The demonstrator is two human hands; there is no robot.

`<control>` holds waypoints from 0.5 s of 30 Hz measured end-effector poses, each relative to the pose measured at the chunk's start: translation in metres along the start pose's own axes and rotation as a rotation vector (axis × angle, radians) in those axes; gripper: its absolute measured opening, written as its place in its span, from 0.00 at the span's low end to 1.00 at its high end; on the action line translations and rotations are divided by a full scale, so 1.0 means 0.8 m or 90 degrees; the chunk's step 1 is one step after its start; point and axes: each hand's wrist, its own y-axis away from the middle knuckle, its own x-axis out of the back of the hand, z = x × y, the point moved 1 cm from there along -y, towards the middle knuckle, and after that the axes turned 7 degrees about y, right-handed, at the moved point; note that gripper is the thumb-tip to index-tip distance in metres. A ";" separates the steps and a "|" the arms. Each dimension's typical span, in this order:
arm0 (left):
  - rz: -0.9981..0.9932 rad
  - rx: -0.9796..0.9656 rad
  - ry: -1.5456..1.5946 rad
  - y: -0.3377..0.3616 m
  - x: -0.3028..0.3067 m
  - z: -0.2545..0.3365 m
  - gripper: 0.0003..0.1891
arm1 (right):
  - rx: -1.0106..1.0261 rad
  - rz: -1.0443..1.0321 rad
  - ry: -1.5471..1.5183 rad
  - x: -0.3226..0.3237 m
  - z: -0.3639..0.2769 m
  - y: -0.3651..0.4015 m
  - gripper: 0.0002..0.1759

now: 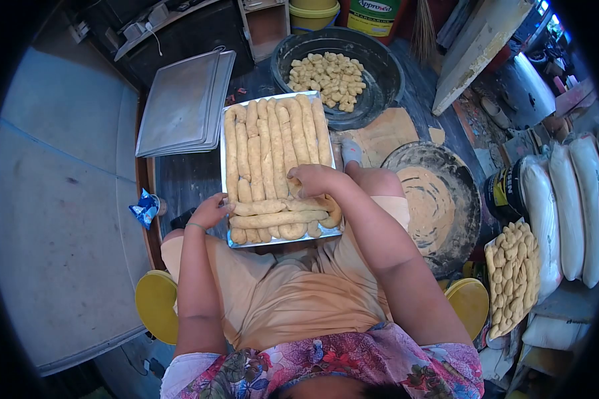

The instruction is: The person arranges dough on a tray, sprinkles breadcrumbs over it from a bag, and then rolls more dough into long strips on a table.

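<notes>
A metal tray (223, 159) lies across the front of my lap, covered with long dough ropes (267, 156) running lengthwise. Two more ropes (279, 219) lie crosswise over their near ends. My left hand (211, 211) is at the tray's left edge, fingertips at the left end of the upper crosswise rope. My right hand (311, 181) is over the right part of the dough, its fingers bent and closed near the ropes; what they hold, if anything, is hidden.
A black basin (386, 73) with dough pieces (327, 78) stands beyond the tray. Flat metal trays (180, 100) lie at the left. A floury round pan (462, 199), a tray of dough pieces (512, 276) and filled plastic bags (566, 206) are at the right.
</notes>
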 end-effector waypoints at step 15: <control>-0.005 -0.013 0.011 -0.006 -0.002 -0.010 0.29 | 0.021 0.010 0.017 -0.006 0.002 -0.004 0.36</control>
